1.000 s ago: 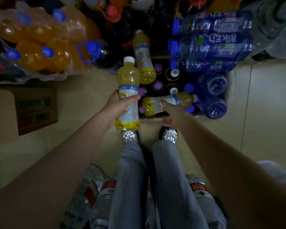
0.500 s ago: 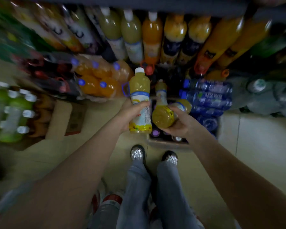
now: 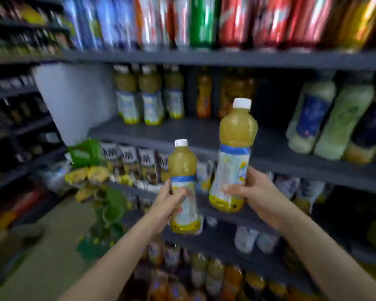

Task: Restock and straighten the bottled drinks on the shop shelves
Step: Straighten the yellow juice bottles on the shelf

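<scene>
I hold two yellow juice bottles with white caps upright in front of dark shop shelves. My left hand (image 3: 168, 199) grips the lower half of the smaller-looking bottle (image 3: 182, 168). My right hand (image 3: 246, 191) grips the label of the higher bottle (image 3: 236, 135), which is raised toward the middle shelf (image 3: 204, 132). On that shelf, at the back left, stand three matching yellow juice bottles (image 3: 149, 96). The view is blurred by motion.
Tall cans (image 3: 200, 20) in blue, red and green line the top shelf. Pale green and dark bottles (image 3: 330, 118) fill the middle shelf's right side. Orange bottles (image 3: 204, 94) stand behind. Lower shelves hold more bottles (image 3: 213, 276). A green plant (image 3: 104, 203) stands left, by the floor aisle.
The view has swung up from the floor and crates to the shelves. Both hands have lifted their bottles, and the right bottle has turned from lying sideways to upright.
</scene>
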